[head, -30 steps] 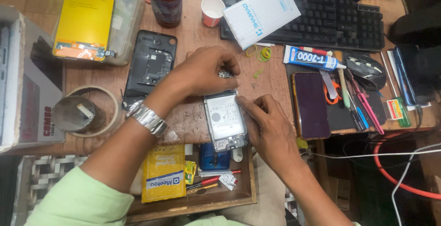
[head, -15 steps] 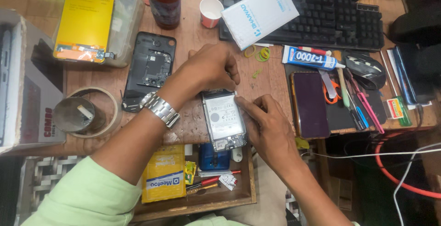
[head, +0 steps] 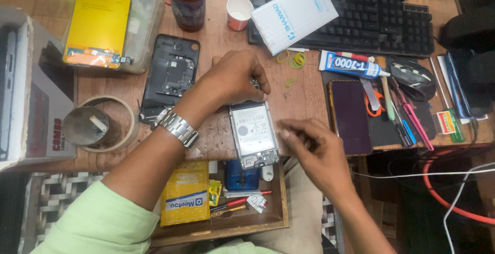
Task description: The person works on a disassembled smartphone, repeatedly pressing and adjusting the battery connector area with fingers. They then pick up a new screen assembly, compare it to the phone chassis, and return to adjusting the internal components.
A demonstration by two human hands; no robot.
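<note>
Your wooden workbench (head: 216, 42) carries everything noted here, and each place is given relative to the opened phone (head: 253, 134), which lies flat, insides upward, near the bench's front edge.

Largest first: the black keyboard (head: 371, 24) sits beyond and to the right of the opened phone, with a white rectangular box (head: 295, 15) bearing blue print resting tilted on its left end. A grey carton with red lettering (head: 31, 89) stands far to the left. A yellow rectangular package (head: 99, 19) lies on top of a clear plastic tub (head: 142, 27), beyond and to the left. An open drawer (head: 227, 218) lies just below the phone, and holds a smaller yellow packet (head: 184, 193) with a blue label strip. A black phone back cover (head: 171, 76) lies to the left, a dark phone with purple screen (head: 350, 116) to the right. A white glue tube (head: 350, 64) with blue print lies beyond that to the right.

Your left hand (head: 234, 78) is curled at the top edge of the opened phone, fingertips pressed down on it; whether it pinches anything there I cannot tell. Your right hand (head: 314, 148) hovers just right of the phone, fingers loosely bent, thumb and forefinger close together, holding nothing that can be made out.
</note>
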